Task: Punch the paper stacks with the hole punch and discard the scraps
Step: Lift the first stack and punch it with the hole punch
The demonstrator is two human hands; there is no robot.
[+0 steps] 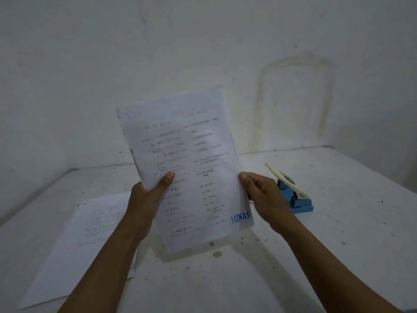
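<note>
So the white counter [338,222] has one paper pile [74,245] lying flat off to the left, and a second paper stack [191,166] is held upright over the middle, long side running up and down. The left hand [146,195] pinches its left edge with the thumb in front, and the right hand [264,195] pinches the right edge. The one hole punch [297,202] sits just behind the right hand, its lever [284,179] pointing away and to the left, so I'd say the right hand is the nearer one.

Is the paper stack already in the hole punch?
No: the left hand and right hand hold the stack up, and the punch stands apart to its right.
</note>
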